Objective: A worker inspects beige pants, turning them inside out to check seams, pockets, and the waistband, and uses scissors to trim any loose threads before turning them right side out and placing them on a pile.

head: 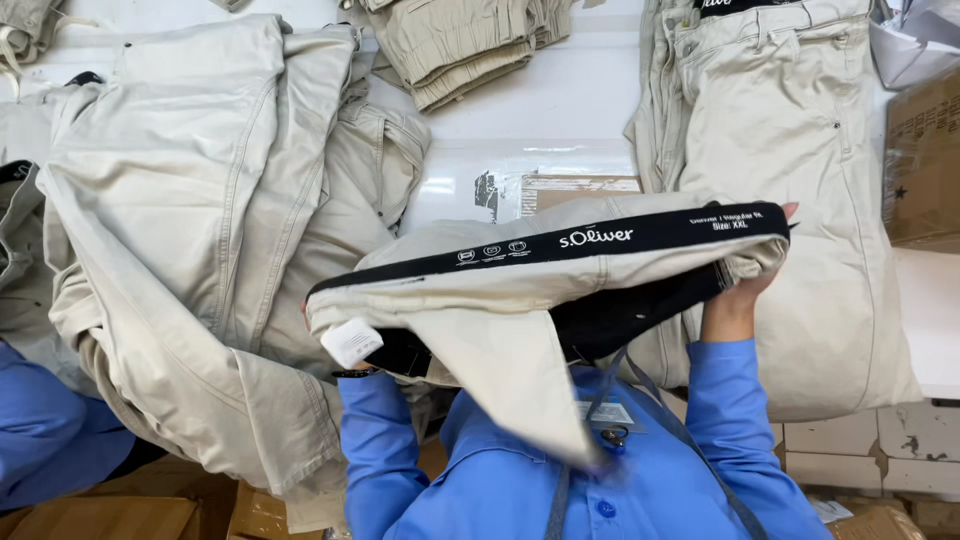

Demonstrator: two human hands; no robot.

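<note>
White tabletop (590, 100) carries beige trousers all over. Nearest, both hands hold one pair of beige trousers (500, 300) by its black-lined waistband, stretched out above the tabletop edge: right hand (745, 290) grips the right end, left hand (340, 335) is mostly hidden under the cloth at the left end, apparently gripping. Loose heap (200, 220) left, flat pair (790, 170) right, folded stack (465, 45) farthest.

Left hand (345, 350) almost wholly hidden behind the beige trousers (520, 290); right hand (745, 290) shows only partly. Hanging trouser flap blurred. Folded stack (460, 40) cut off by top edge.
</note>
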